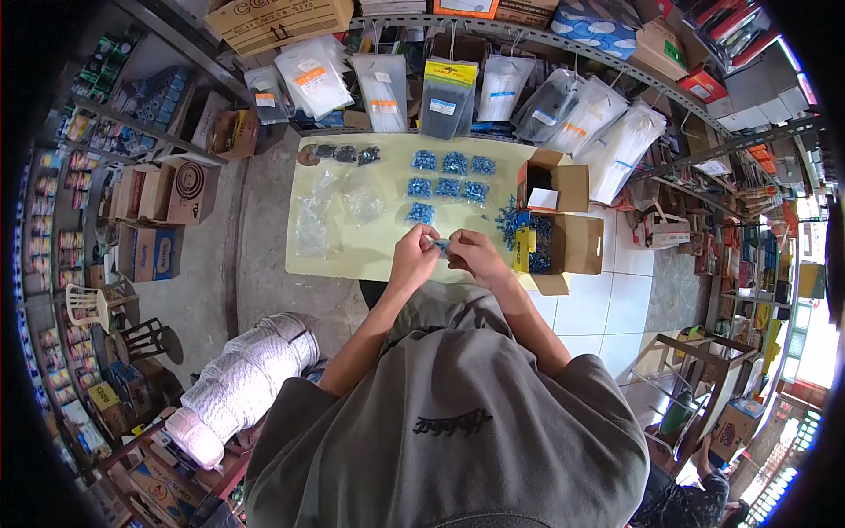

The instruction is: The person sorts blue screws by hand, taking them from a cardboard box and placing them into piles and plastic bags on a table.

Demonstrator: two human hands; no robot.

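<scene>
My left hand (417, 253) and my right hand (476, 254) meet at the near edge of the pale yellow table (352, 249). Between their pinched fingertips is a small clear plastic bag (442, 245) with some blue in it, mostly hidden by the fingers. Just beyond lies a filled bag of blue pieces (421, 213), below two rows of similar bags. Right of my right hand, loose blue pieces (508, 220) are heaped beside an open cardboard box (582, 246) holding more of them. A yellow object (525, 242) stands at that box's left side.
Flat clear bags (314, 224) lie on the table's left, with small bags of dark pieces (348, 154) behind. Another open box (560, 183) sits at the back right. Packs of cable ties (449, 101) hang beyond the table. A rope bundle (251, 374) stands at lower left.
</scene>
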